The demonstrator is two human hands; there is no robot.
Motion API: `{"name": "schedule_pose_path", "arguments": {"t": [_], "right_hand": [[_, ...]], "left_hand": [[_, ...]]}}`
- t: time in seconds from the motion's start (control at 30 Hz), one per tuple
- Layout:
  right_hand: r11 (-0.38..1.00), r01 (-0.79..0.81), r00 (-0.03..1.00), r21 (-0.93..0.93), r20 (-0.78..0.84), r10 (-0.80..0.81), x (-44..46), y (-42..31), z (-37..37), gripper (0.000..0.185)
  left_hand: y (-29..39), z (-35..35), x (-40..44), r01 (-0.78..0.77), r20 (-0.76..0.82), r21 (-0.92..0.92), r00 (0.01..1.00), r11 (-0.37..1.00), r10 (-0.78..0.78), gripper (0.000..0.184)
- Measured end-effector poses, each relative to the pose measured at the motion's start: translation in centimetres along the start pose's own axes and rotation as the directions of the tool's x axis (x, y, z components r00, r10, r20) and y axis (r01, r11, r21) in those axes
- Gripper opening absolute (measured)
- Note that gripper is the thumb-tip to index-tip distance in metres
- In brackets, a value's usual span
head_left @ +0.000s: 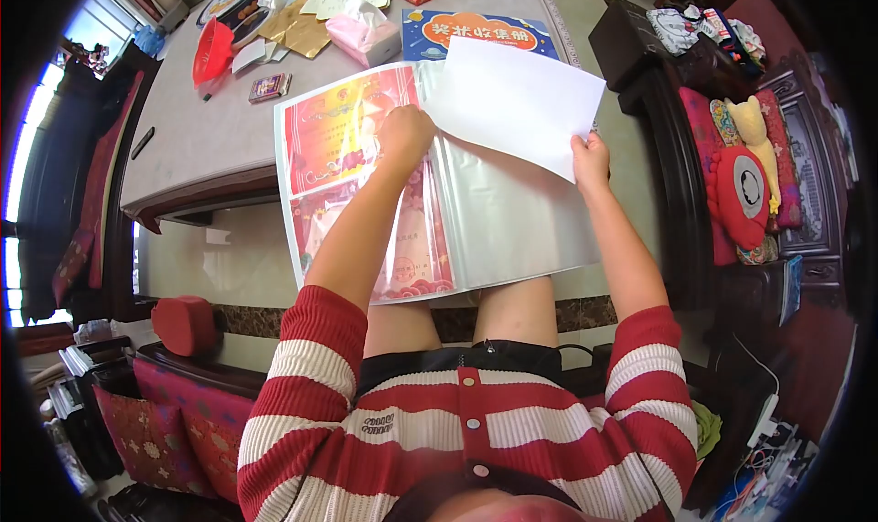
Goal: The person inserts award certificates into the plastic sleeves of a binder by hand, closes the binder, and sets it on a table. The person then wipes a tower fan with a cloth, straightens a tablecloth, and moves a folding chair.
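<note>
1. Right hand pinches the white sheet at its four-o'clock edge, seemingly keeping it spread over the album's one-o'clock side.
2. Left hand, curled (any grip hidden), presumably steadies the album at eleven o'clock.

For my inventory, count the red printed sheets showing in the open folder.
2: the upper sheet and the lower sheet, both on the left page of the folder. Others may be hidden.

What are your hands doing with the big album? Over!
Right hand gripping white sheet. Left hand curled over red-and-yellow certificate, grip unclear. Album open. Sheet partly covering right page, over.
</note>
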State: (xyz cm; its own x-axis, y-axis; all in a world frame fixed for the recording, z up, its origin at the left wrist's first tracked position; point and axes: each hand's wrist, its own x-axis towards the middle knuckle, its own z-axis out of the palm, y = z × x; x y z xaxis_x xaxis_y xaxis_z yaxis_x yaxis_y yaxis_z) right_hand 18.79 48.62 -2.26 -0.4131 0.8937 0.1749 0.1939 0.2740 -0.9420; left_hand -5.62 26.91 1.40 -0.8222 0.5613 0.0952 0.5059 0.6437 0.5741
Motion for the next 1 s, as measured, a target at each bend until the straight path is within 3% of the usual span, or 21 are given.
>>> {"name": "schedule_pose_path", "arguments": {"t": [0.17,0.37,0.47,0.6,0.7,0.8,0.9,1.0], "right_hand": [[0.976,0.124,0.987,-0.181,-0.074,-0.14,0.0,-0.1,-0.3,0.019],[0.975,0.086,0.994,-0.206,-0.045,-0.097,-1.3,-2.3,-0.1,0.018],[0.966,0.118,0.976,-0.23,-0.15,-0.155,-0.6,-1.3,-0.1,0.018],[0.984,0.05,0.976,-0.171,-0.2,-0.084,-0.5,-1.8,-0.9,0.018],[0.991,0.098,0.979,-0.089,-0.168,-0.112,-0.9,-1.5,-1.0,0.018],[0.99,0.073,0.986,-0.117,-0.144,-0.089,-1.1,-1.6,-1.3,0.019],[0.992,0.128,0.983,-0.022,-0.129,-0.13,-1.3,-1.6,-1.1,0.019],[0.992,0.11,0.987,-0.054,-0.109,-0.115,-1.3,-2.0,-1.1,0.019]], "left_hand": [[0.7,-1.3,0.0,-0.046,0.0,0.088,0.999,0.995,0.047,0.031],[0.7,-1.1,0.3,-0.043,0.03,0.122,0.999,0.992,0.04,0.032],[0.6,-0.6,-0.2,-0.017,0.078,0.171,0.997,0.985,0.003,0.034],[0.0,0.3,-0.8,-0.086,0.052,0.275,0.996,0.958,0.074,0.035],[0.0,0.9,-0.4,-0.09,0.085,0.243,0.994,0.966,0.071,0.033],[0.1,0.4,0.0,0.038,0.179,0.113,0.982,0.993,-0.058,0.03],[-0.5,0.8,0.0,-0.013,0.049,0.072,0.999,0.997,0.01,0.035],[0.4,-0.1,0.2,-0.031,0.136,0.144,0.991,0.989,0.011,0.028]]}}
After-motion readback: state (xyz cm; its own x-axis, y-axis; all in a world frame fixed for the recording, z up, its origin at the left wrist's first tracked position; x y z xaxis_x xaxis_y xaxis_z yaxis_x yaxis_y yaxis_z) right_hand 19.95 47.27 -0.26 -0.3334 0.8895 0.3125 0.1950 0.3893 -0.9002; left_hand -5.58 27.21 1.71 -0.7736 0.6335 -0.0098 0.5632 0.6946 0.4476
